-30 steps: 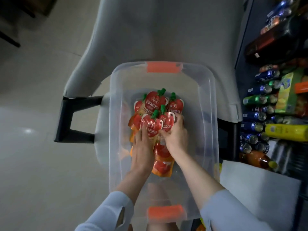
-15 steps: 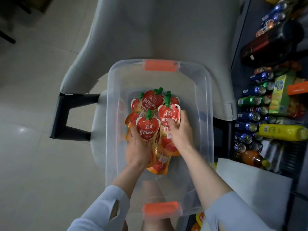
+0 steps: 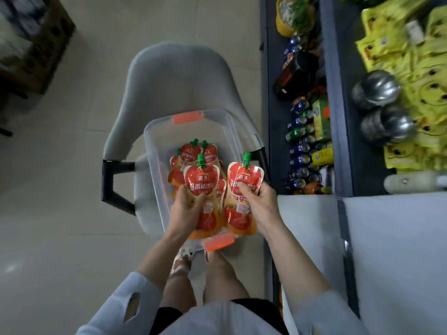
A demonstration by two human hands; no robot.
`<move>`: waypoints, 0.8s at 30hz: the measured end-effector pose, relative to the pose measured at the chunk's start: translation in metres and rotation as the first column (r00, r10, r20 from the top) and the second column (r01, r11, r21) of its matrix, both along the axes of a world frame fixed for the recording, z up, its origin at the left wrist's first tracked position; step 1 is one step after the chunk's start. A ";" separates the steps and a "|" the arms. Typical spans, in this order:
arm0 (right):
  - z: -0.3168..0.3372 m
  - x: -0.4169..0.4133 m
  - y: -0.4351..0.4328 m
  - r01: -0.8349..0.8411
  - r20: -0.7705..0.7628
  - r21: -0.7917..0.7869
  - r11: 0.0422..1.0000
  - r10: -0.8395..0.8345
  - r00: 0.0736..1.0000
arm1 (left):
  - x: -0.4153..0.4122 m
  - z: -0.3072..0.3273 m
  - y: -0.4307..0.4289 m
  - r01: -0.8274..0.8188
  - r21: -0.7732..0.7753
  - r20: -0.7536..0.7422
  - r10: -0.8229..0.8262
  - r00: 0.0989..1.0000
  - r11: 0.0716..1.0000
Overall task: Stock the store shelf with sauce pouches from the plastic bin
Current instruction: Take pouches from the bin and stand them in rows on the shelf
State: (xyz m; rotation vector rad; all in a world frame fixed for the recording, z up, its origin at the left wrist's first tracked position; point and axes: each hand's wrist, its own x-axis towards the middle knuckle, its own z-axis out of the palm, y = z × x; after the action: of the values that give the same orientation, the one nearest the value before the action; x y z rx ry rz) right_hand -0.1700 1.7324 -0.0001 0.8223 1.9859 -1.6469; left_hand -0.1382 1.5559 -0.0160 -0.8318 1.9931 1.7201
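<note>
Two pouches up, shelf on our right.
Our L hand (image 3: 187, 206) curls round one sauce pouch (image 3: 200, 182); R hand (image 3: 260, 201) pinches a second pouch (image 3: 244, 180), both over the plastic bin (image 3: 154, 151), more pouches (image 3: 193, 151) inside. Risk: slick film, thumb-only hold, so one could slip en route to the shelf (image 3: 271, 93) or knock the cans (image 3: 300, 151).
</note>
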 end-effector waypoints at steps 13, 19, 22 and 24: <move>0.160 0.147 0.079 0.446 -0.325 0.148 0.883 -0.383 0.865 | 0.025 0.145 0.075 0.482 0.075 -0.258 -0.450 0.855 0.873; 0.202 0.208 0.121 0.629 -0.479 0.151 0.763 -0.500 0.721 | 0.037 0.194 0.148 0.671 0.069 -0.429 -0.585 0.688 0.738; 0.220 0.234 0.146 0.720 -0.518 0.131 0.682 -0.572 0.636 | 0.049 0.215 0.188 0.769 0.035 -0.487 -0.661 0.571 0.638; 0.233 0.253 0.165 0.772 -0.550 0.115 0.626 -0.607 0.574 | 0.061 0.229 0.213 0.809 0.032 -0.522 -0.680 0.514 0.587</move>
State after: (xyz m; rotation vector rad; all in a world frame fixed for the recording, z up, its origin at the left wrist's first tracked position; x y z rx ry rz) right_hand 0.0831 1.8977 0.2331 1.6785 2.5264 -2.0965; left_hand -0.0772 1.7688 0.2129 0.5906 1.8503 1.6187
